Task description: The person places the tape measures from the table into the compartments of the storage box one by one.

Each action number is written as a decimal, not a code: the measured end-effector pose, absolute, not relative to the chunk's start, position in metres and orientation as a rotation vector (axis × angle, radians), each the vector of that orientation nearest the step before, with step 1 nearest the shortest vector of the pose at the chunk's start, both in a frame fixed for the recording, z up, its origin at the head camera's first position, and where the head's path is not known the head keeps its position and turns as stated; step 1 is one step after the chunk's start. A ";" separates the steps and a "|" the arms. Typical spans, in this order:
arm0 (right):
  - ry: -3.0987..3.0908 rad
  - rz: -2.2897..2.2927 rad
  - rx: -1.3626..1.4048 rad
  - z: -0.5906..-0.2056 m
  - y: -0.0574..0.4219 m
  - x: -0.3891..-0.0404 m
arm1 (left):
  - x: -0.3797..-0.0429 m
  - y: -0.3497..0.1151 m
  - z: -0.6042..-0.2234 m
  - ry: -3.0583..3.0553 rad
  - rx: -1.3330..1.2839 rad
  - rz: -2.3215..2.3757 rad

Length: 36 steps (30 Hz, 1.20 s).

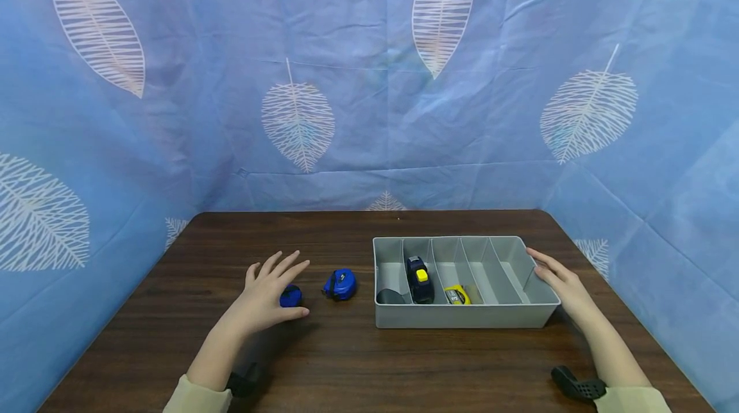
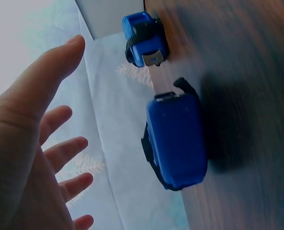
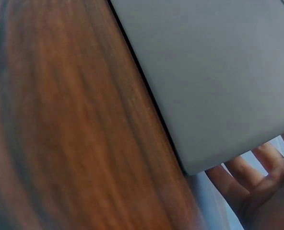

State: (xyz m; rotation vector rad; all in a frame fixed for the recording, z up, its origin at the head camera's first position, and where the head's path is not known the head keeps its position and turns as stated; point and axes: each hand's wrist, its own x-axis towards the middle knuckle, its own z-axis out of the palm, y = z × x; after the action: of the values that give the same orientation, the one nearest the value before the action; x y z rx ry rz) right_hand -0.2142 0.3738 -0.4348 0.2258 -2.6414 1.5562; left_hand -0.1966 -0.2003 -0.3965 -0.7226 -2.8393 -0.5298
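At the left, the left hand point(image 1: 262, 301) reaches over the dark wood-grain table point(image 1: 433, 368), its thumb and fingers spread wide around a small blue tape measure point(image 2: 175, 139) and gripping nothing. In the left wrist view that tape measure shows a narrow, smooth side with rounded corners and a black strap; its long axis runs level with the table, roughly left to right. Just to its right lies a second blue tape measure point(image 1: 340, 285), glossy and rounded, its metal hook end facing left, toward the first.

Farther right is the gray tray point(image 1: 462, 317), smooth and plastic-looking, its long axis running left to right, with 4 thin dividers making 5 slots. Slot 1 holds a dark rounded thing point(image 1: 390, 297); slot 2 a dark tape measure point(image 1: 420, 281) with a yellow button, its long axis pointing front to back; slot 3 a small yellow tape measure point(image 1: 458, 295) near the front wall.

At the far right, the right hand point(image 1: 568, 288) rests extended fingers against the tray's right end. Behind everything hangs a creased blue cloth point(image 1: 369, 111) printed with white leaves.
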 end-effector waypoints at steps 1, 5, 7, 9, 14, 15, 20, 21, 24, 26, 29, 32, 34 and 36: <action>-2.640 1.557 0.226 -0.435 0.374 -0.214 | -0.197 -0.201 -0.397 -2.840 -0.721 -0.539; -2.637 1.557 0.225 -0.435 0.374 -0.214 | -0.198 -0.205 -0.397 -2.844 -0.723 -0.565; -2.635 1.554 0.229 -0.435 0.374 -0.214 | -0.199 -0.207 -0.398 -2.849 -0.721 -0.573; -2.636 1.549 0.230 -0.435 0.374 -0.214 | -0.200 -0.208 -0.399 -2.853 -0.719 -0.582; -2.637 1.537 0.233 -0.435 0.373 -0.214 | -0.202 -0.213 -0.403 -2.866 -0.705 -0.609; -2.638 1.536 0.233 -0.435 0.373 -0.214 | -0.202 -0.213 -0.404 -2.869 -0.702 -0.612; -2.640 1.534 0.238 -0.435 0.373 -0.214 | -0.203 -0.215 -0.406 -2.886 -0.688 -0.604; -2.640 1.535 0.239 -0.435 0.373 -0.214 | -0.203 -0.215 -0.407 -2.890 -0.684 -0.602; -2.640 1.534 0.241 -0.435 0.374 -0.214 | -0.204 -0.215 -0.408 -2.901 -0.677 -0.591; -2.637 1.535 0.243 -0.435 0.374 -0.214 | -0.204 -0.216 -0.409 -2.909 -0.677 -0.583; -2.635 1.528 0.245 -0.436 0.374 -0.213 | -0.205 -0.218 -0.411 -2.920 -0.680 -0.584; -2.631 1.521 0.247 -0.437 0.374 -0.213 | -0.206 -0.219 -0.413 -2.934 -0.674 -0.585; -2.628 1.523 0.248 -0.438 0.375 -0.213 | -0.207 -0.220 -0.415 -2.939 -0.670 -0.583; -2.624 1.528 0.249 -0.438 0.375 -0.213 | -0.208 -0.221 -0.416 -2.943 -0.667 -0.588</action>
State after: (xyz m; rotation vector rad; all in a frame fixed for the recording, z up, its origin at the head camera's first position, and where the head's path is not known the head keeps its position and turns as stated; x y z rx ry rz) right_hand -0.2129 0.3748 -0.4378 0.2494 -2.6238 1.5278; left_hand -0.2079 -0.2212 -0.4159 -0.6672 -2.9431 -0.5876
